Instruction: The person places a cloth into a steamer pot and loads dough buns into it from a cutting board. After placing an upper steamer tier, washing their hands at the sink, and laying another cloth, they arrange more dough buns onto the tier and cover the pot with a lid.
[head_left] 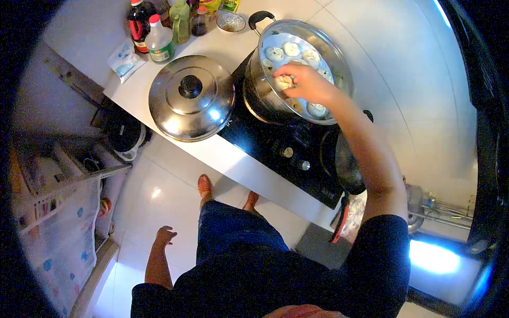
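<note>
My right hand (pixel 306 84) reaches into the steamer pot (pixel 254 87), its fingers closed round a pale steamed bun (pixel 283 82). Around it, several more buns (pixel 291 49) sit on a light liner inside the pot. The fingers cover part of the held bun, and I cannot tell whether it touches the liner. My left hand (pixel 166 235) hangs low at my side over the floor, holding nothing, with its fingers loosely bent and apart. On the counter left of the pot lies the domed metal lid (pixel 172 114) with its black knob.
The pot stands on a black gas stove (pixel 275 153) with two knobs. A dark wok (pixel 350 164) sits at its right end. Bottles (pixel 159 40), a plastic bag (pixel 125 61) and a small bowl (pixel 230 22) line the counter's back. A rack (pixel 63 212) stands at left.
</note>
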### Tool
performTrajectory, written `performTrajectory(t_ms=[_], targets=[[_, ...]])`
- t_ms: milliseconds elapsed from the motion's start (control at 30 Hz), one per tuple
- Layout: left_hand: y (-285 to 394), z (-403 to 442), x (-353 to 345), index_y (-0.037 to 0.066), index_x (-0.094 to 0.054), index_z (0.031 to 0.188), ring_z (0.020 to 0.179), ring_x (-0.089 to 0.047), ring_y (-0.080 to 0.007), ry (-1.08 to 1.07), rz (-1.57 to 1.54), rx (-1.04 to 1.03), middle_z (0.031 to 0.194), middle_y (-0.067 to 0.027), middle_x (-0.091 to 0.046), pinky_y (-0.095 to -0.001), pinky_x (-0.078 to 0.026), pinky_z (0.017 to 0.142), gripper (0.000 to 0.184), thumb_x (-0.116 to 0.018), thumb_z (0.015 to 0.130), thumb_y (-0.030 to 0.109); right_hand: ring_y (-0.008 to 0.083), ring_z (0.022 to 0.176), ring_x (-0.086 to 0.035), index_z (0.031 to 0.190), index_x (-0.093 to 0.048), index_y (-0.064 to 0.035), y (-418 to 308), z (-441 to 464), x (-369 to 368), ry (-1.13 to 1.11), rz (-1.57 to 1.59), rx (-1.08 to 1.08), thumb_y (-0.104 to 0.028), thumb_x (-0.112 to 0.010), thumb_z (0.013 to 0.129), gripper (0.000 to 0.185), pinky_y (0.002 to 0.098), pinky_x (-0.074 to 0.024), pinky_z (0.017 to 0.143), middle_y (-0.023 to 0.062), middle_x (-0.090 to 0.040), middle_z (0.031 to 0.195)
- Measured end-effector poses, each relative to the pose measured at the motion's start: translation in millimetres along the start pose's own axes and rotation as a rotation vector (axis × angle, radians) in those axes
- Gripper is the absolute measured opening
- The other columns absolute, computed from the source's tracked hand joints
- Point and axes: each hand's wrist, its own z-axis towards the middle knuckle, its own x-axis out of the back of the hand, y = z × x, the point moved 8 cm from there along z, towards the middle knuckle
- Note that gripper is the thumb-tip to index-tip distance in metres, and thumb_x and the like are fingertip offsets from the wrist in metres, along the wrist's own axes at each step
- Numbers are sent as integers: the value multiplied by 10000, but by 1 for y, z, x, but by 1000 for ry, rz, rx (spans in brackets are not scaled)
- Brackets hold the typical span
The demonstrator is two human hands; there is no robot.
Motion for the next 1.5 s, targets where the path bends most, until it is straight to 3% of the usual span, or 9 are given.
performTrajectory(t_ms=[233, 500, 733, 900, 1067, 1200, 1300, 1400, 1500], targets=[[43, -23, 0, 35, -492, 1052, 835, -593, -251, -49, -60, 62, 910, -122, -604, -380, -558, 556, 435, -697, 688, 156, 173, 841, -577, 1047, -581, -76, 23, -45, 58, 267, 16, -227, -112, -601, 750, 300, 301, -467, 734, 99, -604, 988], [90, 5, 10, 29, -512, 1019, 845, -588, -284, -85, 65, -20, 945, -140, -586, -399, -558, 558, 418, -706, 677, 170, 124, 830, -572, 1025, -590, -31, 21, -263, 104, 788, 266, -549, -94, -594, 791, 243, 251, -462, 735, 64, -617, 954], [141, 30, -6, 33, -513, 1049, 830, -583, -290, -51, 350, -102, 1024, -171, -541, -409, -555, 542, 467, -720, 663, 194, 140, 900, -560, 1061, -543, 0, 34, -508, 36, 950, 191, -918, -82, -575, 808, 268, 241, -447, 774, 86, -594, 993], [173, 17, -59, 49, -498, 1037, 845, -562, -307, -66, 355, -120, 1025, -174, -523, -423, -552, 540, 459, -725, 660, 178, 131, 856, -562, 1060, -548, -23, 58, -691, -28, 1168, 245, -977, -68, -574, 793, 272, 245, -454, 729, 67, -596, 974], [181, -4, -150, 58, -499, 1035, 800, -553, -292, 23, 558, -126, 941, -147, -539, -447, -546, 582, 453, -730, 660, 164, 111, 777, -546, 1034, -569, -36, 108, -885, -122, 1218, 241, -1219, -76, -599, 763, 276, 235, -439, 674, 33, -597, 898], [178, -77, -256, 53, -497, 1062, 782, -559, -264, 22, 558, -124, 895, -135, -555, -440, -542, 562, 458, -718, 674, 155, 121, 767, -547, 1021, -576, -40, 182, -1020, -264, 1306, 368, -1279, -102, -666, 696, 343, 258, -447, 661, 46, -597, 834], [160, -102, -301, 51, -488, 1090, 769, -558, -234, 11, 586, -122, 843, -120, -575, -456, -534, 549, 465, -705, 688, 135, 133, 775, -551, 1030, -571, -36, 206, -1039, -294, 1254, 261, -1376, -103, -692, 658, 397, 263, -451, 661, 60, -602, 813], [133, -139, -308, 48, -499, 1075, 771, -558, -232, -13, 498, -39, 863, -122, -579, -461, -533, 556, 449, -708, 687, 135, 155, 773, -563, 1065, -552, -42, 238, -1026, -300, 1244, 431, -1253, -101, -689, 649, 442, 269, -462, 680, 100, -590, 903], [123, -176, -306, 49, -497, 1080, 785, -561, -252, 104, 599, 8, 897, -135, -573, -465, -534, 567, 461, -713, 681, 125, 224, 868, -566, 1134, -509, -81, 267, -998, -289, 980, -49, -1244, -130, -679, 662, 503, 313, -459, 767, 131, -544, 1031]])
